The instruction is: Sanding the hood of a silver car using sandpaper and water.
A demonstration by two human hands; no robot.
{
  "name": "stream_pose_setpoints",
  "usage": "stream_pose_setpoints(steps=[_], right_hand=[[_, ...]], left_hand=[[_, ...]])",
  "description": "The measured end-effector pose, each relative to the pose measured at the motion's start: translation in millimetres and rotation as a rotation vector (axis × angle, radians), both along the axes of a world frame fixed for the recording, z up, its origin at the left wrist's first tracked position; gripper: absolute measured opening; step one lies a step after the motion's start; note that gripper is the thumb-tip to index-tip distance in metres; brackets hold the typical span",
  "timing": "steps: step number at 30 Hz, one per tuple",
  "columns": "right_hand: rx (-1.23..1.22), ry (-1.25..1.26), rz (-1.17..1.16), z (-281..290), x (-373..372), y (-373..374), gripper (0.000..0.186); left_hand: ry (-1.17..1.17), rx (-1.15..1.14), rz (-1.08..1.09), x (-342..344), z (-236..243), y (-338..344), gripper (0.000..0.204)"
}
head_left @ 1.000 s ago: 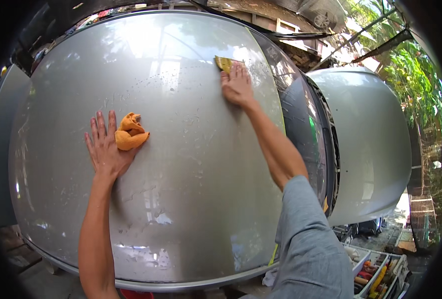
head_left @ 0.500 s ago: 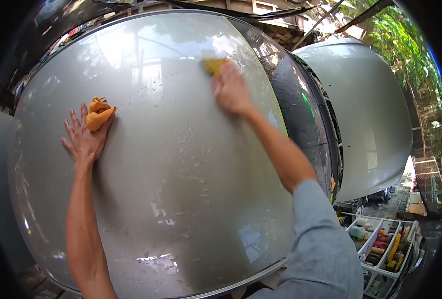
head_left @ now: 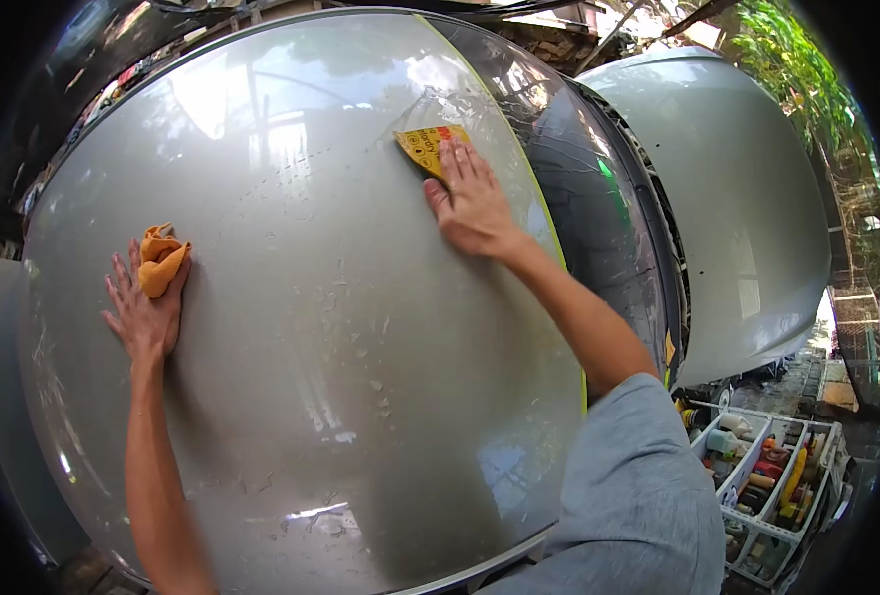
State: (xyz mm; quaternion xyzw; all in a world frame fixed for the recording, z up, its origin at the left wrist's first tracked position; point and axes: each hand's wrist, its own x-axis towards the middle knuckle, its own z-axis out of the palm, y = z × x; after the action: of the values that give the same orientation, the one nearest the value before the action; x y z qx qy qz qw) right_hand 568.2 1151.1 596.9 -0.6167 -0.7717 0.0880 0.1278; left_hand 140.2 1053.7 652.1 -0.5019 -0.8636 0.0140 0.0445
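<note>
A wet silver car roof point(head_left: 291, 367) spreads beneath both my hands, with water drops and streaks on its surface. My right hand point(head_left: 480, 210) lies flat on a yellow sheet of sandpaper point(head_left: 420, 149), fingers pressing it against the far right part of the roof. One printed corner of the sheet sticks out left of the fingers; the rest is under the hand. Toward the left side, my left hand point(head_left: 145, 322) rests on the roof with fingers spread. A crumpled orange cloth point(head_left: 165, 266) is tucked between its thumb and forefinger.
Yellow-green masking tape point(head_left: 529, 164) runs along the roof's right edge beside the dark windshield point(head_left: 584, 198). Beyond is the silver hood point(head_left: 748, 218). At lower right stands a white divided crate point(head_left: 757, 466) holding bottles and tools. Green foliage point(head_left: 787, 69) hangs at upper right.
My right hand has slid slightly nearer with the sandpaper, which was blurred and now shows sharply. The left hand keeps its place on the roof with the cloth; the view has shifted a little.
</note>
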Motion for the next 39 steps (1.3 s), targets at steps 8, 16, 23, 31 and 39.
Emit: stream_pose_setpoints(steps=[8,16,23,31,39], right_hand=[[0.074,0.058,-0.030,-16,57,50,0.070],[0.073,0.074,0.128,-12,86,51,0.068],[0.119,0.033,0.162,-6,35,8,0.067],[0.077,0.014,0.186,21,-36,18,0.071],[0.124,-0.068,0.241,22,-41,-12,0.069]], left_hand=[[-0.017,0.007,-0.001,-2,-9,4,0.097],[0.011,0.010,0.005,-12,-10,2,0.096],[-0.011,0.006,0.001,-6,-10,4,0.096],[-0.051,-0.007,0.004,17,-6,10,0.101],[-0.048,-0.005,0.032,31,0,16,0.108]])
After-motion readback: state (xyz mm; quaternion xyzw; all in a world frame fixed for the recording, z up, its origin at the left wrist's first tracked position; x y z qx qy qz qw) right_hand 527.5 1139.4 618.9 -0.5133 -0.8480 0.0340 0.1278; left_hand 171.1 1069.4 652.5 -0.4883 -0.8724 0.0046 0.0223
